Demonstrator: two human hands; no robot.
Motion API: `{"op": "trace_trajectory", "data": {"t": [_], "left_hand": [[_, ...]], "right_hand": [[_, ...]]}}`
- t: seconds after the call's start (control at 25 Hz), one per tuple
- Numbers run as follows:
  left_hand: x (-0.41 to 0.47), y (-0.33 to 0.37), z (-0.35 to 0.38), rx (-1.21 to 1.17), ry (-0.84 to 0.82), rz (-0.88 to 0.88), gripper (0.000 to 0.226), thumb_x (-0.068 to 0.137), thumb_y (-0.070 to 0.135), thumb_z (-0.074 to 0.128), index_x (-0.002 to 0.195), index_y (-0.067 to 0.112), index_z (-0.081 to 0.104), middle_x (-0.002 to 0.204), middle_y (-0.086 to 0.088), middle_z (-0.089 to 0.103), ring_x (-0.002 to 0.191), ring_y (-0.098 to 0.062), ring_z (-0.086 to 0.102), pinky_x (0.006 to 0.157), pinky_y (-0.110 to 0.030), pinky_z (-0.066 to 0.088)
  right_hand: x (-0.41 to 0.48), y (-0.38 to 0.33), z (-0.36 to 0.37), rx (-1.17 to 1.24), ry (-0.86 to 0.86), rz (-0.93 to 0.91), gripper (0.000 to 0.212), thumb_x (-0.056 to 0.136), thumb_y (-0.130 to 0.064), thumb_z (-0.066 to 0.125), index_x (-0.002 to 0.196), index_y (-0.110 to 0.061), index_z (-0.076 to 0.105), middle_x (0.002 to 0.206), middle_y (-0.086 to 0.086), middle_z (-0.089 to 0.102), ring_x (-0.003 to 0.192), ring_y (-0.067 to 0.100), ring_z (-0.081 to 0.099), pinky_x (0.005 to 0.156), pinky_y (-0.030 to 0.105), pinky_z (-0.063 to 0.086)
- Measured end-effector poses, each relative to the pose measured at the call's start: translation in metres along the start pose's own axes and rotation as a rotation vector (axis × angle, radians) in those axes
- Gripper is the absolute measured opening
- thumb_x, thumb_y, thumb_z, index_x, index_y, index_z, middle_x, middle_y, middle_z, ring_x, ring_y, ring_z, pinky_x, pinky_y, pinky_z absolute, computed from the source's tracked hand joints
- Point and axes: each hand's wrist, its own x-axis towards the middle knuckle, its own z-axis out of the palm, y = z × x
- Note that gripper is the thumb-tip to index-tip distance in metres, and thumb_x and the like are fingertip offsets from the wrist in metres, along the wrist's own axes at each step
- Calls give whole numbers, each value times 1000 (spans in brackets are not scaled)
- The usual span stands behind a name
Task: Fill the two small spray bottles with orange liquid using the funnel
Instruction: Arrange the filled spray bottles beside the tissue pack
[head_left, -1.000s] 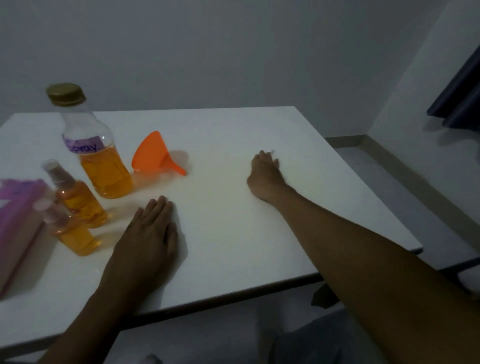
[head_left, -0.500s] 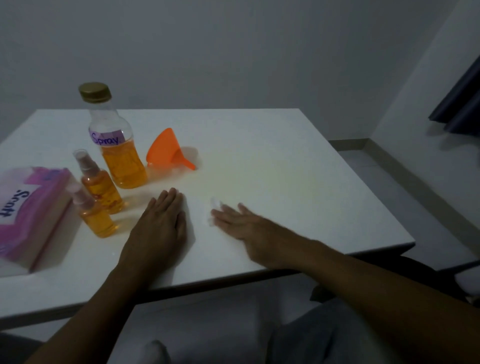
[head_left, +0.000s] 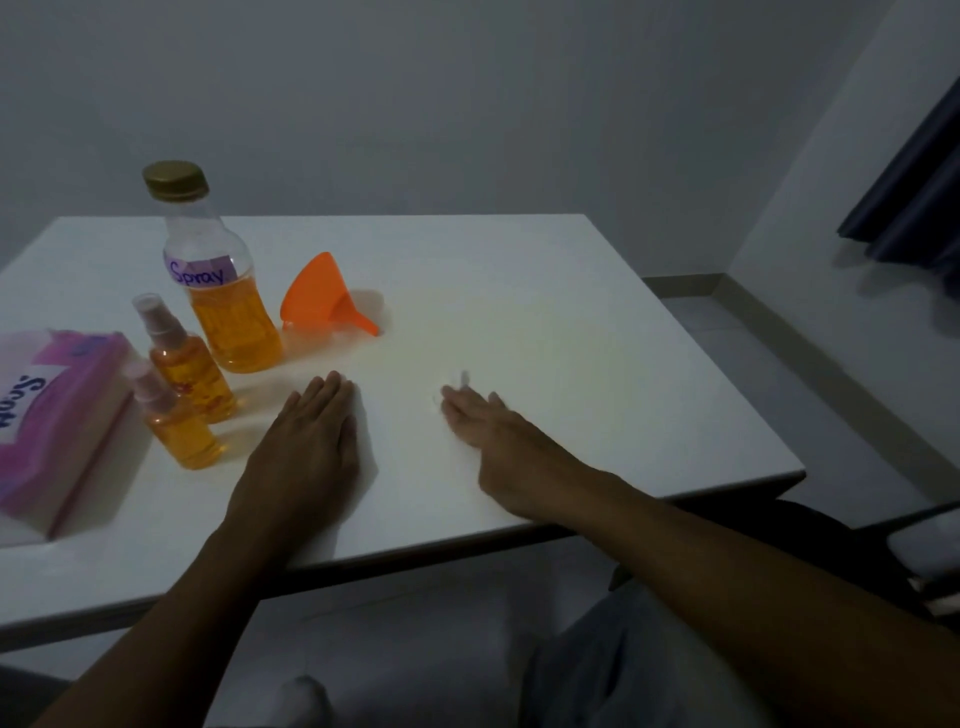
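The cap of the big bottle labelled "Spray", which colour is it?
Dull gold, on the big bottle's cap; the head view shows it.

The large bottle (head_left: 223, 291) has a "Spray" label; the pink tissue pack (head_left: 52, 415) reads "Scott".

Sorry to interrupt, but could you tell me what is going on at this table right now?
A person sits at a white table with both hands flat on it, holding nothing: the left hand near two small spray bottles, the right hand beside it. Both small bottles hold orange liquid and are capped. The big "Spray" bottle is capped, and the orange funnel lies on its side, untouched. A tissue pack sits at left.
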Motion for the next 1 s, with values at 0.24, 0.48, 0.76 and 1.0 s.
{"op": "trace_trajectory", "data": {"t": [0.24, 0.48, 0.76, 1.0], "left_hand": [[1, 2, 0, 0, 10, -2, 58, 98, 37, 17, 146, 9, 34, 153, -11, 33, 144, -18, 25, 118, -34, 15], [0, 4, -1, 5, 15, -15, 56, 98, 35, 18, 146, 10, 34, 153, -10, 33, 144, -18, 25, 117, -32, 13], [-2, 6, -5, -11, 9, -15, 57, 98, 37, 17, 147, 12, 32, 154, -8, 31, 144, -15, 22, 116, -30, 11], [0, 8, -6, -19, 11, -12, 57, 97, 37, 18, 148, 14, 30, 156, -5, 28, 145, -12, 18, 116, -27, 6]], "right_hand": [[-55, 117, -67, -135, 209, 456, 80, 87, 11, 33, 160, -9, 8, 169, 10, -1, 157, 24, -3, 122, 30, -8], [-4, 78, -45, -94, 245, 547, 73, 91, 11, 37, 159, 0, 12, 169, 15, 1, 157, 28, -3, 125, 36, -5], [17, 69, -35, -270, 88, 21, 84, 81, 8, 36, 160, -8, 11, 169, 9, 1, 156, 20, -2, 124, 35, -9], [70, 126, -91, -174, 214, 682, 65, 97, 5, 35, 158, -1, 15, 168, 18, 3, 156, 33, 3, 127, 42, 6]]}}
